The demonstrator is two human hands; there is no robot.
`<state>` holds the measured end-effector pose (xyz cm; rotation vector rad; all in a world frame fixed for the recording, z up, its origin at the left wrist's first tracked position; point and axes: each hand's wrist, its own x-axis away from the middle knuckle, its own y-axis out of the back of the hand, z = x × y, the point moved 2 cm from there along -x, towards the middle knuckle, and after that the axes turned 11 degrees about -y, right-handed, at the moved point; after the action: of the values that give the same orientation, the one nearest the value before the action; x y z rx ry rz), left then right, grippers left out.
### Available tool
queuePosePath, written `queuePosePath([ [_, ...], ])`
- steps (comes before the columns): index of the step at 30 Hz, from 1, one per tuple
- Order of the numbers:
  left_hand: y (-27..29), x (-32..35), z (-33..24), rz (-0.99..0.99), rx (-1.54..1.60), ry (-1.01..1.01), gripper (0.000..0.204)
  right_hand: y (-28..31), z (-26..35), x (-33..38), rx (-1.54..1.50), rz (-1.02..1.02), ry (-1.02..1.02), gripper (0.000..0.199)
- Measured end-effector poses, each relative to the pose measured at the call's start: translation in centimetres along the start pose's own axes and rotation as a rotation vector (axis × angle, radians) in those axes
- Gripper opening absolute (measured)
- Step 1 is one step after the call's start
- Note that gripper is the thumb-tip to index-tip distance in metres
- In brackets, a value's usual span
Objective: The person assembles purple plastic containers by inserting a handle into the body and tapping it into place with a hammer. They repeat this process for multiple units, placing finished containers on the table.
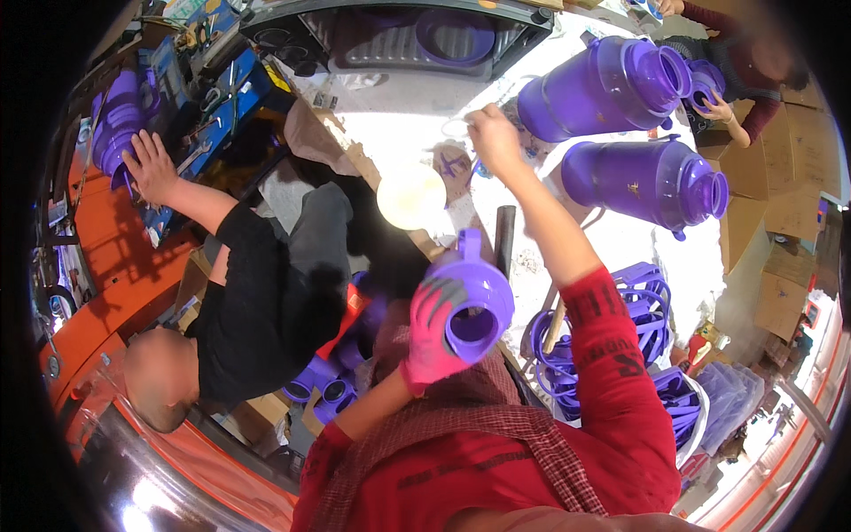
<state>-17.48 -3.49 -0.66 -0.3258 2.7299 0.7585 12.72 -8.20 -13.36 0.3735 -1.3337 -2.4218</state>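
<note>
My left hand [432, 330], in a pink and grey glove, grips a purple plastic spout part [475, 306] with a round opening, held close over my lap. My right hand [493, 135] is bare and stretched out over the white table [403, 124], pinching a small clear ring [456, 128]. Two purple jugs [612, 84] lie on their sides on the table just right of that hand. A round cream-coloured lid [411, 196] sits between my two hands.
A person in a black shirt [257, 293] leans in at the left, one hand on blue tools [191, 106]. Another person [745, 75] works on a purple jug at the far right. Purple handles [651, 301] fill a bag by my right elbow. Cardboard boxes [789, 204] stand right.
</note>
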Motion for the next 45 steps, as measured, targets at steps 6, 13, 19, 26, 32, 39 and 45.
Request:
queuePosePath([
  [6,-1.7,-2.7,1.0,-0.02,-0.105,0.059,0.092,17.7,3.4,13.2,-0.622,0.195,-0.432,0.016],
  [13,-3.2,-5.7,-3.1,0.005,-0.13,-0.145,0.084,25.5,11.1,21.6,-0.39,0.241,-0.067,0.046],
  [19,-4.2,-5.9,-6.4,0.074,-0.123,-0.283,0.076,23.9,10.0,23.8,-0.074,0.164,0.055,0.029],
  [26,-4.8,-5.1,-7.1,0.064,-0.201,-0.297,0.074,23.2,10.0,25.6,0.078,0.077,0.039,0.028],
  [32,-4.5,-4.1,-6.1,0.077,-0.178,-0.299,0.074,22.8,9.3,25.2,0.104,0.151,0.135,0.027],
  [39,-2.9,0.3,-5.1,0.085,-0.209,-0.226,0.075,21.2,9.1,25.9,-0.159,0.568,0.225,0.022],
  [45,-2.6,2.2,-0.1,-0.094,-0.204,-0.063,0.082,18.5,9.4,18.0,-0.388,0.299,0.234,0.026],
])
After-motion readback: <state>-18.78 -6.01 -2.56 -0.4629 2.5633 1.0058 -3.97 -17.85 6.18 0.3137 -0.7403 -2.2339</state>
